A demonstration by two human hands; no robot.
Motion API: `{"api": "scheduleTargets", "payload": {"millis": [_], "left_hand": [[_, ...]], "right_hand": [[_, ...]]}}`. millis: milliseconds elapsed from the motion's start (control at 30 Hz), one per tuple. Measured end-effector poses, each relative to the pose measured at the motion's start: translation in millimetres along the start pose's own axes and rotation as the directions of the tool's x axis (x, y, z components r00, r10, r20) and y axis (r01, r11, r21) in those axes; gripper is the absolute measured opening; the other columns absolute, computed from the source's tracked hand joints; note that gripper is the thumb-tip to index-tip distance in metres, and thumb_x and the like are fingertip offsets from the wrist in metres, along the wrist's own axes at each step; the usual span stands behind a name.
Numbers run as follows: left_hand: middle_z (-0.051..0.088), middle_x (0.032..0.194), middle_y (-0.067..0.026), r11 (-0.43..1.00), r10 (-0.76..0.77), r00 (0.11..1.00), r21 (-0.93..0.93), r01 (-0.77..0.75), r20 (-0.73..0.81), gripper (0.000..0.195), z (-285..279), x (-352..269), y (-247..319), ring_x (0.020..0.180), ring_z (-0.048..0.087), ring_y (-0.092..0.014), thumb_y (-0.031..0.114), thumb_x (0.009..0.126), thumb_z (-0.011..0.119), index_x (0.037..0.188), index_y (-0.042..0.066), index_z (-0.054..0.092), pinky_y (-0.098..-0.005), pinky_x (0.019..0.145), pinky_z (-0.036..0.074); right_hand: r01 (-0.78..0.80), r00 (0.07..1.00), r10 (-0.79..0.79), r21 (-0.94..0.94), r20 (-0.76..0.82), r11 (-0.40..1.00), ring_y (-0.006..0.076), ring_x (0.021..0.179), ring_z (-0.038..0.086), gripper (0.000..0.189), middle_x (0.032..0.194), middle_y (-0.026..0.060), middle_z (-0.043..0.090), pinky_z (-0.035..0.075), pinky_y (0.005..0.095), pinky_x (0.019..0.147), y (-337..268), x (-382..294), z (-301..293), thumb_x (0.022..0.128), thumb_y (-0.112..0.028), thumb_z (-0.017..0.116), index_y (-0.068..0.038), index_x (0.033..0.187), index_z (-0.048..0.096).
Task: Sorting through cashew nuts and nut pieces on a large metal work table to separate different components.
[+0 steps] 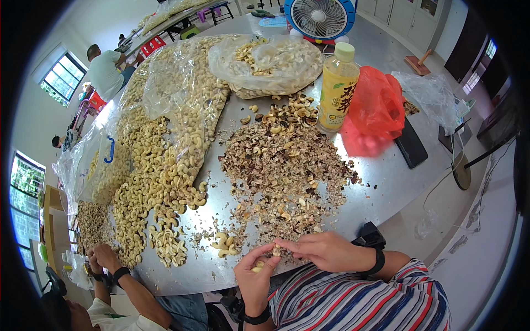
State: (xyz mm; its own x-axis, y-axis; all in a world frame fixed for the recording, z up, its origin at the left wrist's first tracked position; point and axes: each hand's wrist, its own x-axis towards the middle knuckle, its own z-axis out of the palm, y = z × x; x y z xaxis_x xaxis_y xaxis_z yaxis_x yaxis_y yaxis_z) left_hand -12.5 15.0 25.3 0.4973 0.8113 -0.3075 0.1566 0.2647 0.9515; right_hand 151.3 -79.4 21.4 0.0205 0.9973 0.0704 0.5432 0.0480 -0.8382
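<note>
My left hand (pixel 256 277) is at the table's near edge, with cashew nuts (pixel 257 267) in its palm and one cashew nut (pixel 277 250) pinched between thumb and fingertips. The fingers of my right hand (pixel 319 250) touch that pinched nut from the right; whether they grip a tool is hidden. Beyond both hands spreads a heap of brown nut skins and fragments (pixel 285 165). A small group of cashews (pixel 225 244) lies just left of my hands. Further left are a pile of broken or split cashews (pixel 167 246) and a large heap of whole cashews (pixel 136 182), partly under clear plastic.
A yellow-labelled bottle (pixel 338 89), a red plastic bag (pixel 374 107) and a black phone (pixel 410 142) stand or lie at right. A blue fan (pixel 319 16) and an open bag of nuts (pixel 269 66) are at the back. A co-worker's hands (pixel 101 258) work at the left.
</note>
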Motion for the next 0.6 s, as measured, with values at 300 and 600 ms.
{"api": "scheduleTargets", "payload": {"millis": [300,600], "left_hand": [[0.058,0.072,0.0007,1.0,0.0,1.0,-0.023,0.0,-0.011,0.028,2.4,1.6,1.0,0.059,0.047,-0.003,-0.002,0.072,0.071,0.1,-0.003,0.064,-0.0159,0.052,0.035],[0.059,0.074,0.0006,0.996,-0.037,0.999,-0.085,0.036,-0.008,0.029,0.8,6.2,-5.7,0.06,0.047,-0.003,-0.001,0.073,0.07,0.1,-0.003,0.064,-0.0155,0.052,0.035]], "right_hand": [[0.099,0.986,-0.132,-0.28,-0.104,0.955,0.0208,0.059,0.055,0.072,0.07,0.003,0.049,0.045,0.0316,0.048,6.4,-2.1,10.5,0.067,-0.002,0.055,-0.017,0.135,0.04],[0.079,0.984,-0.138,-0.427,-0.11,0.901,0.0205,0.058,0.054,0.065,0.069,0.004,0.047,0.044,0.0322,0.05,-1.6,0.7,7.1,0.069,-0.006,0.054,-0.013,0.133,0.043]]}}
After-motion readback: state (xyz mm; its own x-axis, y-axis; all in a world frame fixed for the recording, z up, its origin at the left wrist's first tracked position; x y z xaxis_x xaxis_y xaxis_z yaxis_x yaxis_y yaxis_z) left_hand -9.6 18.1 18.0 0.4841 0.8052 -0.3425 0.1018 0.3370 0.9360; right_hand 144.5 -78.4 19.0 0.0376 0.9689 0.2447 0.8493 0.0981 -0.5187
